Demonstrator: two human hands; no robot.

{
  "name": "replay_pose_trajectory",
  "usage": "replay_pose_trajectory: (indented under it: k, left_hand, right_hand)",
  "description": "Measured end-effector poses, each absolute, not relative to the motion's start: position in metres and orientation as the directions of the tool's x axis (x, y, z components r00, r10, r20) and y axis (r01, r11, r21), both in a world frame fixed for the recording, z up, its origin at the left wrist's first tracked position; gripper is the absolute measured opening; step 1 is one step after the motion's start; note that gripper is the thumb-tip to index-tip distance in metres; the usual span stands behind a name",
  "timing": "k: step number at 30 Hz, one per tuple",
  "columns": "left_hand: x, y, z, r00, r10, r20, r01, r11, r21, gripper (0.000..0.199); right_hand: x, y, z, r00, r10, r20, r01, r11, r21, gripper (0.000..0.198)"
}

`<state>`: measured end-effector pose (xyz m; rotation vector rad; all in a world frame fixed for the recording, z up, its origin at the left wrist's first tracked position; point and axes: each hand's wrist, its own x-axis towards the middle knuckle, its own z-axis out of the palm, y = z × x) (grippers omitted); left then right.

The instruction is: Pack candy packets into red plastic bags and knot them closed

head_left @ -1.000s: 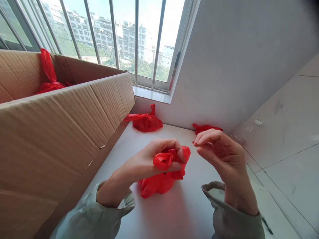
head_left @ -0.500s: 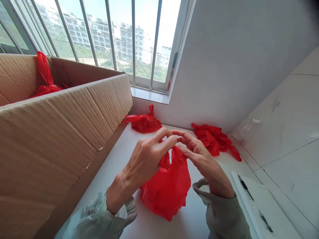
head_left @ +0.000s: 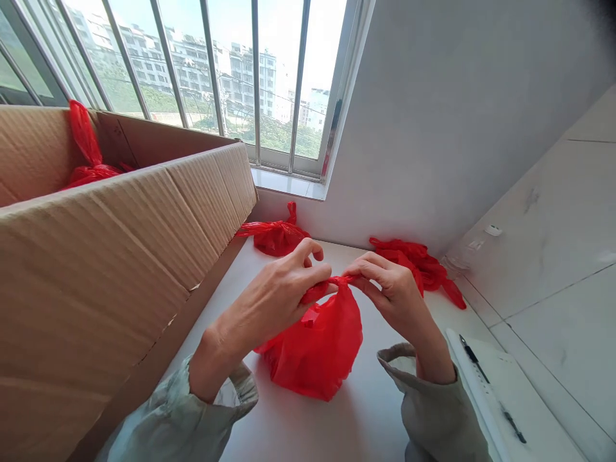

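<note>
Near centre of the white tabletop: a red plastic bag, bulging, resting on its base, its top gathered to a thin twisted strip at the level of the fingertips. Left hand coming in from the near left, thumb and forefinger pressed together on the left end of that strip, remaining fingers curled above it. Right hand coming in from the near right, thumb and forefinger pinching the right end of the strip, other fingers folded loosely behind. Between the two pinches, a short taut stretch of red plastic; below it, the body of the bag hanging and spreading down onto the table, partly tucked under the left palm. Both wrists in pale grey-green sleeves at the near edge.

To the left, a large open cardboard box, its long corrugated wall running from near left toward the far window, with another red tied bag showing inside at its far left. Far centre, just beside the box's far corner and below the window sill, a knotted red bag lying on the table. Far right of the hands, against the grey wall, a loose heap of red bags, touching nothing held. Near right, a white sheet with a black pen lying on it, just beside the right sleeve. Beyond, a barred window with buildings outside.
</note>
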<state>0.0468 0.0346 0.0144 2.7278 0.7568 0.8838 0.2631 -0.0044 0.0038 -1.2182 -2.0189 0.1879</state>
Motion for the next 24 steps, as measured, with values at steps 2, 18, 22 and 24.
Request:
replay_pose_trajectory:
  k: [2, 18, 22, 24]
  left_hand:
    - [0.047, 0.033, 0.017, 0.692, 0.542, 0.476, 0.436, -0.840, 0.323, 0.030]
    - [0.023, 0.042, 0.006, 0.680, 0.722, 0.127, 0.650, -0.674, 0.351, 0.029]
    - [0.024, 0.046, 0.002, 0.669, 0.734, 0.117, 0.663, -0.661, 0.351, 0.030]
    - [0.022, 0.048, 0.000, 0.660, 0.742, 0.113, 0.672, -0.651, 0.352, 0.031]
  right_hand:
    - [0.272, 0.000, 0.003, -0.288, 0.804, 0.521, 0.685, 0.553, -0.474, 0.025]
    - [0.380, 0.054, -0.087, -0.025, 0.880, 0.475, 0.649, 0.376, -0.661, 0.029]
    - [0.385, 0.056, -0.092, -0.007, 0.887, 0.461, 0.677, 0.343, -0.651, 0.029]
    - [0.383, 0.058, -0.091, 0.004, 0.890, 0.457, 0.696, 0.325, -0.640, 0.028]
